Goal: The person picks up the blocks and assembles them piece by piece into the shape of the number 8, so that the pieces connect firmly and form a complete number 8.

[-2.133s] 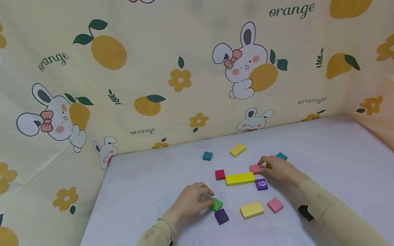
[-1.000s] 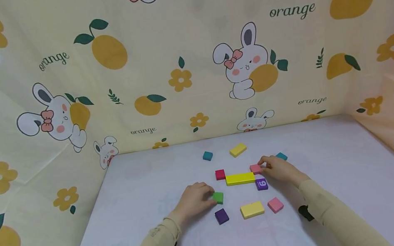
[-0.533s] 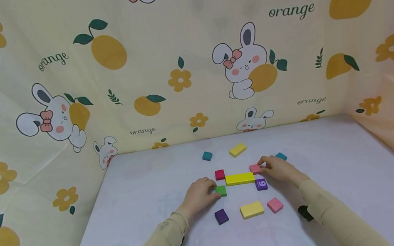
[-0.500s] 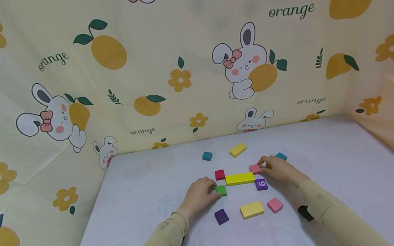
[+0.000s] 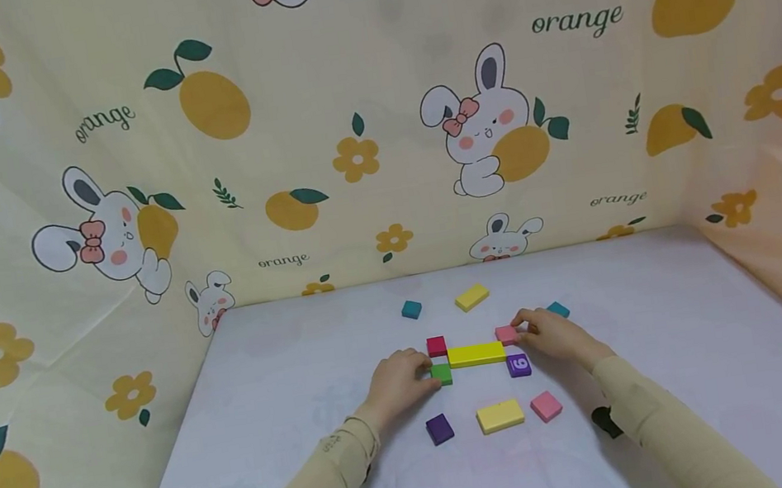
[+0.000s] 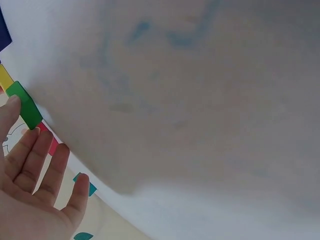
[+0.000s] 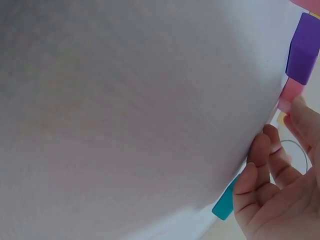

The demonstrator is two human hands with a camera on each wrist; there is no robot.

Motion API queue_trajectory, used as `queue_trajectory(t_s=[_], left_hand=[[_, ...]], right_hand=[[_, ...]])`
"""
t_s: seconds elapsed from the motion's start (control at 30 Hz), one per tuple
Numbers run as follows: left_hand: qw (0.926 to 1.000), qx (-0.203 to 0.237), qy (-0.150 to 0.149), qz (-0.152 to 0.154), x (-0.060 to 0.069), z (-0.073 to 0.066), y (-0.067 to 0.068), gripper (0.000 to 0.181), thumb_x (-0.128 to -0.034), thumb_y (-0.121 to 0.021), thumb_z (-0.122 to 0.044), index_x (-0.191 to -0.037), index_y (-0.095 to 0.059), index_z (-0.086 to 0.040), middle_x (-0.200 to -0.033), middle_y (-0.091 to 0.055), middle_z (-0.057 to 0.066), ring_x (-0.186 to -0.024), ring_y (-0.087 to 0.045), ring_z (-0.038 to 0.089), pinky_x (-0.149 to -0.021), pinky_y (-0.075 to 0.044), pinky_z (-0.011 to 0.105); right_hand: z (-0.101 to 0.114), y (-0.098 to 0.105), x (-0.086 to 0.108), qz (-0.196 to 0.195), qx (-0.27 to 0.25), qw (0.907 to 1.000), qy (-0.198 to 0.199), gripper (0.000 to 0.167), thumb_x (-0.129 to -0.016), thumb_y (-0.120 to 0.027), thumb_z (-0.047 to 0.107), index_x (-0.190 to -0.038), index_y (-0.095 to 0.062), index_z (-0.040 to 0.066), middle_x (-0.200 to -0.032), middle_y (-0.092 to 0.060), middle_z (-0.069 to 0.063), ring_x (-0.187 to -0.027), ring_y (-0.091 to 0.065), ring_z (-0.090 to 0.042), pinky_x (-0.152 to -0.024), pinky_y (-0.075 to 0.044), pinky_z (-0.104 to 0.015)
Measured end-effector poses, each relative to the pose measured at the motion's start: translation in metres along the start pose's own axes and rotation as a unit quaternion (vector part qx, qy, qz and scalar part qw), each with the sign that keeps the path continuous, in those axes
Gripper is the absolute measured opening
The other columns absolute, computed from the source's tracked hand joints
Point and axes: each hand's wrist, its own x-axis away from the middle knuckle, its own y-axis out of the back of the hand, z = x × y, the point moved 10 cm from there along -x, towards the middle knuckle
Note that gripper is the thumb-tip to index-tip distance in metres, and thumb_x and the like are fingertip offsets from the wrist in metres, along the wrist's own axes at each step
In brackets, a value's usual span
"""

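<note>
In the head view my left hand point(image 5: 399, 387) pinches a green block point(image 5: 443, 375) between thumb and fingers. The block stands at the left end of a long yellow block point(image 5: 477, 355), just in front of a red block point(image 5: 436, 346). The left wrist view shows the thumb against the green block point(image 6: 26, 106). At the yellow block's other end my right hand point(image 5: 552, 334) holds the right edge of a small pink block point(image 5: 505, 334). In the right wrist view the thumb meets that pink block point(image 7: 291, 95); the index fingertip is partly hidden. A purple block marked 6 point(image 5: 518, 365) lies in front of it.
Nearer me lie a dark purple block point(image 5: 439, 429), a pale yellow block point(image 5: 500, 416) and another pink block point(image 5: 546, 406). Farther back are a teal block point(image 5: 411, 309), a second pale yellow block point(image 5: 472, 297) and a teal block point(image 5: 558, 310) behind my right hand.
My left hand has slid the green block away from me and rightward, turning it square to the yellow block's left end. The right hand has stayed at the pink block.
</note>
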Motion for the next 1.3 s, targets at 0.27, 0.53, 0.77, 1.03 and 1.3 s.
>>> queue_trajectory(t_s=[0.27, 0.53, 0.77, 1.03, 1.3], left_hand=[[1.0, 0.007, -0.004, 0.0, 0.0, -0.001, 0.0, 0.032, -0.079, -0.071, -0.038, -0.103, -0.07, -0.017, -0.096, -0.069, -0.004, -0.087, -0.058, 0.012, -0.079, -0.049, 0.029], [0.9998, 0.021, 0.005, 0.003, 0.003, 0.003, -0.001, 0.035, -0.0796, -0.071, -0.039, -0.106, -0.069, -0.016, -0.099, -0.068, -0.003, -0.089, -0.058, 0.012, -0.081, -0.05, 0.029], [0.9999, 0.013, -0.001, -0.003, 0.003, 0.001, 0.001, 0.036, -0.0793, -0.07, -0.04, -0.106, -0.068, -0.016, -0.1, -0.068, -0.003, -0.091, -0.059, 0.013, -0.083, -0.05, 0.029], [0.9997, 0.006, -0.022, -0.013, 0.004, -0.001, 0.002, 0.036, -0.0786, -0.071, -0.04, -0.105, -0.069, -0.015, -0.098, -0.069, -0.003, -0.087, -0.059, 0.012, -0.078, -0.05, 0.027], [0.9992, 0.001, -0.034, -0.023, 0.004, -0.003, 0.004, 0.034, -0.0785, -0.071, -0.038, -0.103, -0.07, -0.014, -0.096, -0.07, -0.003, -0.084, -0.058, 0.012, -0.075, -0.049, 0.026]], right_hand=[[-0.001, 0.0, 0.0, -0.004, -0.013, 0.9999, 0.0, 0.03, -0.092, -0.056, 0.024, -0.12, -0.056, 0.013, -0.106, -0.06, -0.014, -0.089, -0.052, -0.024, -0.081, -0.05, -0.042], [0.0, -0.003, -0.001, -0.001, -0.031, 0.9995, 0.002, 0.034, -0.091, -0.058, 0.026, -0.121, -0.055, 0.01, -0.112, -0.06, -0.016, -0.094, -0.054, -0.026, -0.084, -0.05, -0.046], [-0.003, 0.001, 0.003, -0.009, -0.045, 0.9988, -0.021, 0.041, -0.091, -0.059, 0.031, -0.126, -0.053, 0.01, -0.11, -0.06, -0.015, -0.091, -0.053, -0.024, -0.08, -0.051, -0.039], [0.0, 0.011, 0.019, -0.027, -0.042, 0.9987, -0.002, 0.039, -0.092, -0.055, 0.033, -0.122, -0.056, 0.008, -0.105, -0.062, -0.014, -0.088, -0.055, -0.023, -0.076, -0.05, -0.039], [0.005, 0.017, 0.044, -0.03, -0.041, 0.9978, 0.043, 0.017, -0.089, -0.06, 0.026, -0.097, -0.065, 0.011, -0.089, -0.062, -0.004, -0.082, -0.051, -0.018, -0.07, -0.045, -0.03]])
